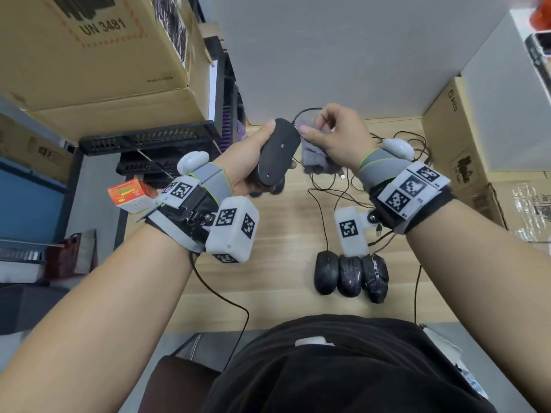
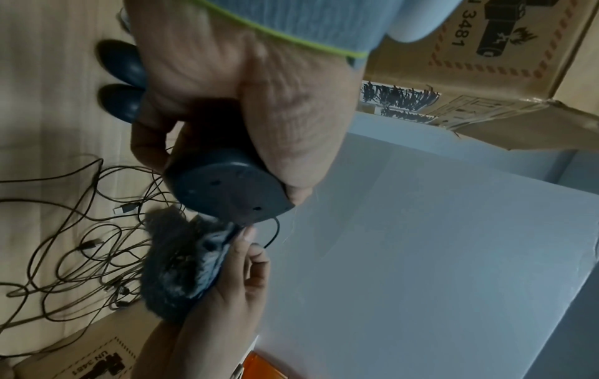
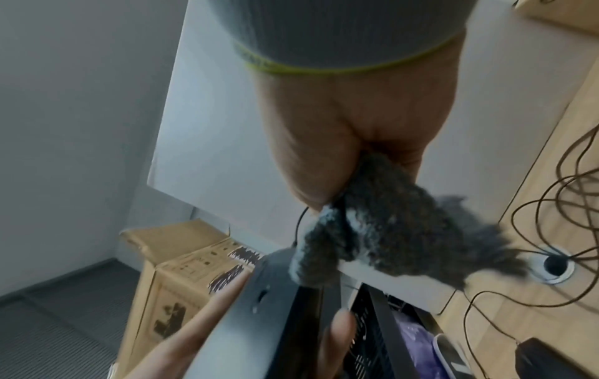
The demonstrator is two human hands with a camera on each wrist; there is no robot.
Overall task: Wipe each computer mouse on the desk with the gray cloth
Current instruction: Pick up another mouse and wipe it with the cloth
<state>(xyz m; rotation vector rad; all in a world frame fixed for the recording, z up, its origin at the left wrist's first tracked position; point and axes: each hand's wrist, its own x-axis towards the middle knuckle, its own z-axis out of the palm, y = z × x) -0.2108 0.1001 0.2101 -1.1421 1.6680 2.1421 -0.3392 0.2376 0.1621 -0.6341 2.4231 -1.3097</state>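
Observation:
My left hand (image 1: 256, 162) grips a black wired mouse (image 1: 277, 150) above the desk, its flat underside turned up toward me. The same mouse (image 2: 227, 189) shows its base in the left wrist view, held between thumb and fingers. My right hand (image 1: 331, 135) holds the fuzzy gray cloth (image 1: 316, 156) bunched in its fingers, pressed against the mouse's front right edge near the cable. In the right wrist view the cloth (image 3: 382, 230) hangs from the curled fingers onto the mouse (image 3: 259, 302). Three more black mice (image 1: 350, 275) lie side by side on the wooden desk (image 1: 283, 242) near me.
A tangle of black cables (image 1: 343, 186) covers the desk's middle and right. Cardboard boxes stand at the left (image 1: 95, 55) and right (image 1: 465, 150). Black trays (image 1: 149, 141) and a small orange box (image 1: 131, 195) sit at the left edge. A grey partition (image 1: 343, 55) rises behind.

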